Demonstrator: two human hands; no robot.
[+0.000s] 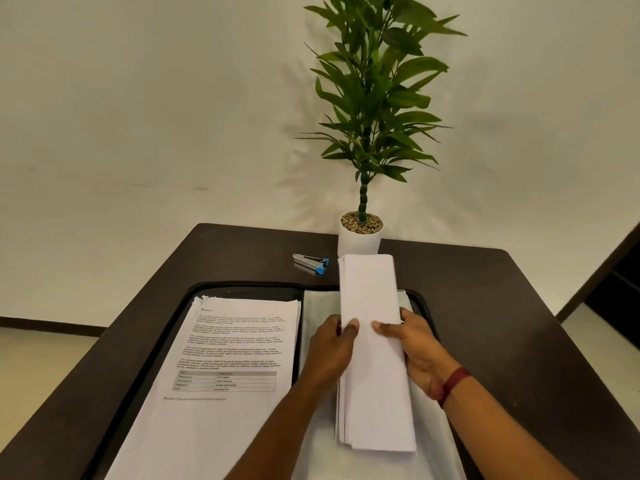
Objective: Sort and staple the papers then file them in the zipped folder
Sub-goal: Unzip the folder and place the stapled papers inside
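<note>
From the head camera, both hands grip a thick folded white paper bundle (372,348) above the open black zipped folder (420,303): left hand (329,351) curls on its left edge, right hand (412,344) on its right. A printed white sheet stack (221,368) fills the folder's left half; a silver-blue stapler (310,262) lies on the dark table (502,323) beyond.

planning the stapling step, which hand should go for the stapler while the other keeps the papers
Left, probably. The stapler lies on the table left of the held papers, on the side of the left hand; the right hand would have to cross over them. Both grip them.
</note>
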